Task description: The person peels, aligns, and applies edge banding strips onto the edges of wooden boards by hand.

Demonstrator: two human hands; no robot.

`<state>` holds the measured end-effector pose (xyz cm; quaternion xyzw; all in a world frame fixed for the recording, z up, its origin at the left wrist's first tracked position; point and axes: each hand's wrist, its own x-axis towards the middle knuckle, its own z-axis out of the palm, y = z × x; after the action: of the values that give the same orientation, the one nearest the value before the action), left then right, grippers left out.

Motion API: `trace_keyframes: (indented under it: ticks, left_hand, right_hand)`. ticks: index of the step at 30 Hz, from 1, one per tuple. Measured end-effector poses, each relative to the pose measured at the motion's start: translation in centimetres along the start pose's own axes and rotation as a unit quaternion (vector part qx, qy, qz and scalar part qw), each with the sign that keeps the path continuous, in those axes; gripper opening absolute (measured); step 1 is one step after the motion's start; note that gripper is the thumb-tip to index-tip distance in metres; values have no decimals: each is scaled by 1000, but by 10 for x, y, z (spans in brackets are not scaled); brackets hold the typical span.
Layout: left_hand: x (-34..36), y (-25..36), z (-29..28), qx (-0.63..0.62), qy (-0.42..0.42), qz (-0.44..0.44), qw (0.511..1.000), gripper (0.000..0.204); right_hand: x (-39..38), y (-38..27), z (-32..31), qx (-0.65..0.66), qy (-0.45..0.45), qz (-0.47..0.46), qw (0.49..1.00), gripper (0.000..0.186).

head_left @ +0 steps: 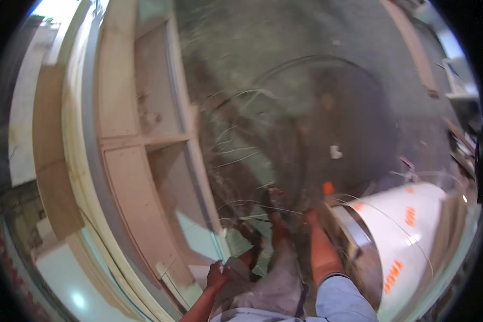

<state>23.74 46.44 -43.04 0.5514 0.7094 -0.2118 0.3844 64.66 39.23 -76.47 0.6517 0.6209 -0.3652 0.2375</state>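
The picture is blurred by motion. My left hand (217, 276) is low in the view, pressed against the grey cloth (273, 284) over my thigh; its fingers are not clear. My right arm, in a blue sleeve (342, 298), reaches down and forward. My right hand (310, 217) is close to the near end of a curved white sheet with orange marks (405, 236), by a grey metal-looking strip (354, 228). I cannot tell whether it touches either. My legs and one foot (274, 197) are between the two hands.
A bare wooden cabinet frame with open compartments (145, 134) fills the left side. The grey floor (284, 70) carries thin curved strips or wires (236, 161), a small orange piece (328, 188) and a white scrap (335, 152). Clutter lies along the right rim.
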Motion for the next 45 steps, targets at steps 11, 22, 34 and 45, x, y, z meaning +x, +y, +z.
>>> trace_keyframes:
  ticks: [11, 22, 34, 45]
  left_hand:
    - [28, 2, 57, 105, -30, -79, 991, 63]
    - [68, 8, 57, 126, 1, -26, 992, 72]
    - [44, 55, 31, 62, -49, 167, 983, 66]
    - [-164, 251, -228, -473, 51, 366, 800, 42]
  right_hand:
    - [166, 27, 63, 471, 95, 419, 770, 62]
    - [185, 59, 91, 351, 212, 333, 849, 48]
    - [-32, 60, -265, 844, 281, 139, 434, 5]
    - [-345, -219, -542, 929, 154, -143, 305, 17]
